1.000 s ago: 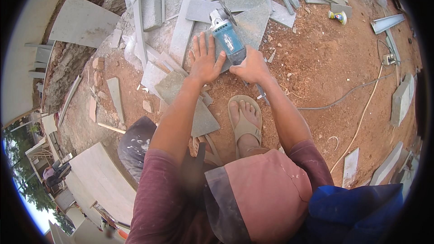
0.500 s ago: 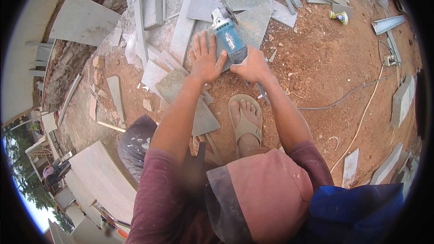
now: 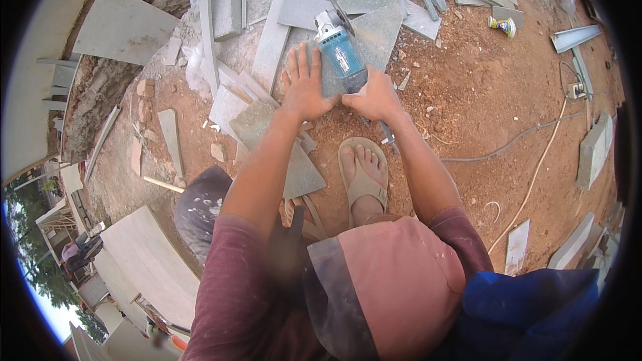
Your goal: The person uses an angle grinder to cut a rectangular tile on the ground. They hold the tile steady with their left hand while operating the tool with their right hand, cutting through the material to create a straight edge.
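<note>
My right hand (image 3: 376,98) is wrapped round the dark rear handle of a teal angle grinder (image 3: 342,53). The grinder's metal head and disc point away from me, over a grey stone slab (image 3: 374,30). Just left of the tool, my left hand (image 3: 305,87) lies flat with its fingers stretched out, on or close above the slab's near left part. Nothing is in that hand. A small grey stone piece (image 3: 298,12) lies beyond its fingertips. Whether the disc touches the slab cannot be made out.
Broken slabs (image 3: 257,124) lie near my left forearm, with long strips (image 3: 273,37) beyond. My sandalled foot (image 3: 364,177) stands on reddish soil. A grey cable (image 3: 495,156) runs right toward a socket box (image 3: 575,90). A colourful cup (image 3: 501,26) lies at the far right. Another person (image 3: 80,252) is far left.
Almost nothing differs. My left thumb has drawn slightly back toward my right hand, and the grinder has shifted a touch to the right.
</note>
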Motion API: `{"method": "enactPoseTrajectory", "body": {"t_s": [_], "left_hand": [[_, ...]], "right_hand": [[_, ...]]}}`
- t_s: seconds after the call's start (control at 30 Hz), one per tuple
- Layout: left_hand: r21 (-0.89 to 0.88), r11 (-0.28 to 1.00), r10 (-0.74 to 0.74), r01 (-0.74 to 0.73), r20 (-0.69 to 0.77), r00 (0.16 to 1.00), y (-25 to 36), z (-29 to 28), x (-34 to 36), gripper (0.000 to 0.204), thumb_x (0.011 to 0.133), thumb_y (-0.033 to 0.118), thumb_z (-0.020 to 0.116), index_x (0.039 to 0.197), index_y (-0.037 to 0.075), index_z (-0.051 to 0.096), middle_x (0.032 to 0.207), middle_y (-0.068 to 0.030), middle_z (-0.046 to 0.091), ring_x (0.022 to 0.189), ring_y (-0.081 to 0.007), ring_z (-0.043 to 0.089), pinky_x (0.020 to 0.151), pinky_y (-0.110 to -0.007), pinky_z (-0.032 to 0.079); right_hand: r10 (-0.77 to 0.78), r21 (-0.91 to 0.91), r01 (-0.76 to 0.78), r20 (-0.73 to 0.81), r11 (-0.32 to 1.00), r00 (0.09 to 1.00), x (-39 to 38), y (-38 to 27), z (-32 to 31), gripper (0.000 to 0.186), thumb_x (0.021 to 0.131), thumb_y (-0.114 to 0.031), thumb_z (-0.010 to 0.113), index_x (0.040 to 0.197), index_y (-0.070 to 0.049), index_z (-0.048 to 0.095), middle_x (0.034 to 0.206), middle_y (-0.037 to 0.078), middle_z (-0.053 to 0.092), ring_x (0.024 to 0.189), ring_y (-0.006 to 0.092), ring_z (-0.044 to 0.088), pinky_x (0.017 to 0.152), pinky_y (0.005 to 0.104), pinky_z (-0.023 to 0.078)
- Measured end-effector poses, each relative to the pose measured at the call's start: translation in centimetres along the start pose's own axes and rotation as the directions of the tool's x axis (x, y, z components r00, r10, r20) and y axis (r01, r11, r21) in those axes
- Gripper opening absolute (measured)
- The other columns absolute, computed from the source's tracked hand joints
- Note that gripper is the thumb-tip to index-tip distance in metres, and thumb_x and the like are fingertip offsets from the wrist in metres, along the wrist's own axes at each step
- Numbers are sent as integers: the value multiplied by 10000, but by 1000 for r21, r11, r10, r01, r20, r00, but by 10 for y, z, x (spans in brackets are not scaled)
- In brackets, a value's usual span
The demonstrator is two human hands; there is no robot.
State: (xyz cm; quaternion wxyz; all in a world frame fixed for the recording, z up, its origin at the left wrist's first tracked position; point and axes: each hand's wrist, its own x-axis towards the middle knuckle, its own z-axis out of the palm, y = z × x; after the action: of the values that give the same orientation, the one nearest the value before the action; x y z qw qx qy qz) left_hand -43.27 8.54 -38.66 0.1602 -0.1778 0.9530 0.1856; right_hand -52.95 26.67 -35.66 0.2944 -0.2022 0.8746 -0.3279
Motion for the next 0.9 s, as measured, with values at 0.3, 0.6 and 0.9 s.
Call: {"method": "enactPoseTrajectory", "body": {"t_s": [0.3, 0.6, 0.9], "left_hand": [[1, 1000, 1, -1, 7, 1000, 1, 0, -1, 1333, 810, 567, 821, 1762, 68, 32, 1827, -231, -115, 1676, -453, -155, 1308, -704, 94], [13, 1000, -8, 7, 21, 1000, 5, -4, -3, 1362, 814, 627, 829, 1763, 67, 28, 1827, -226, -125, 1675, -450, -161, 1305, -710, 88], [24, 1000, -3, 2, 26, 1000, 5, -4, -3, 1397, 806, 681, 833, 1765, 75, 19, 1826, -221, -138, 1675, -445, -163, 1302, -716, 94]], "right_hand": [[10, -2, -10, -16, 1000, 1000, 1, 10, 7, 722, 693, -333, 899, 1237, 77, 660, 1119, 294, 766, 1087, 438, 754, 966, 475, 590], [6, -17, -6, 8, 1000, 1000, -6, 5, 0, 753, 709, -378, 925, 1176, 136, 634, 1120, 349, 738, 1110, 475, 735, 975, 497, 588], [14, 40, -15, 23, 999, 1000, -13, 6, -3, 742, 693, -355, 909, 1174, 139, 636, 1116, 351, 737, 1099, 479, 733, 981, 499, 583]]}}
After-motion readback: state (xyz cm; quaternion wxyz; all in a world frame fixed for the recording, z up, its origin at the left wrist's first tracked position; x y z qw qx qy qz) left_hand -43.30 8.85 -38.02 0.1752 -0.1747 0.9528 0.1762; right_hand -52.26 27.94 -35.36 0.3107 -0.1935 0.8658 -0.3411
